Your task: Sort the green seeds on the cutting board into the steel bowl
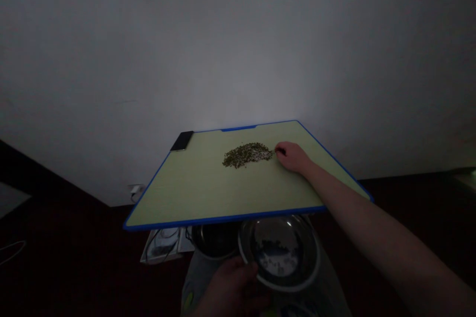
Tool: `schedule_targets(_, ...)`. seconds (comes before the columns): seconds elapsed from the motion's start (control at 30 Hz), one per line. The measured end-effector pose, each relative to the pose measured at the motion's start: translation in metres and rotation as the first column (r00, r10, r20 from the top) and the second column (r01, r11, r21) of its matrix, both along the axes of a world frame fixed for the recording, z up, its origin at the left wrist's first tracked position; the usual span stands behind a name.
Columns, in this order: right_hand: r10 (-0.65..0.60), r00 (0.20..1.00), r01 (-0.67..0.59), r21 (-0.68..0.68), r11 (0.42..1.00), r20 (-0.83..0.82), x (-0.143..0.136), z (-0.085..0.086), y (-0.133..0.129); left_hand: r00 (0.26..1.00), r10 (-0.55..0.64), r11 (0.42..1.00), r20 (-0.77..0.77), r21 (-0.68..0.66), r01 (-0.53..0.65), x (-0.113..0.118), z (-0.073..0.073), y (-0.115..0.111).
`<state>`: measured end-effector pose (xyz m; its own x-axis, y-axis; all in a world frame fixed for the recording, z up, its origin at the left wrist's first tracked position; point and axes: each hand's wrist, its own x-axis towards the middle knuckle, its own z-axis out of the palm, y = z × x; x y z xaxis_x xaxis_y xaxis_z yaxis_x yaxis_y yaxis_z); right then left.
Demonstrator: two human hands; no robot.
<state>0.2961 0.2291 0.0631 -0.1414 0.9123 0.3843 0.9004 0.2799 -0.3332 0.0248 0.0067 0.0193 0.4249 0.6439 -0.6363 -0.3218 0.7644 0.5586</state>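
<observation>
Below one table (pixel 178 193); apparently two bowls (pixel 278 252) (pixel 217 241)

From my station I see a low, uneven pile of small greenish-brown grains (pixel 245 155) spread lengthwise across the table (pixel 208 195), looser at its fringes, with pale bits showing through. Below the table's near edge I have a round, shiny metal bowl (pixel 311 257), mouth up; its contents I can't make out.
</observation>
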Motion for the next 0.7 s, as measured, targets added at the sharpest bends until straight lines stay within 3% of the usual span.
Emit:
schedule_targets(0.2,0.002,1.000,-0.001,-0.024,1.000,0.026,0.000,0.000,0.000,0.998,0.050,0.991,-0.023,0.124,-0.046,0.004,-0.013,-0.003)
schedule_targets(0.7,0.072,0.997,-0.072,-0.035,0.997,0.016,0.001,-0.002,-0.002,0.997,0.055,0.984,-0.057,0.170,-0.045,0.007,-0.002,0.000)
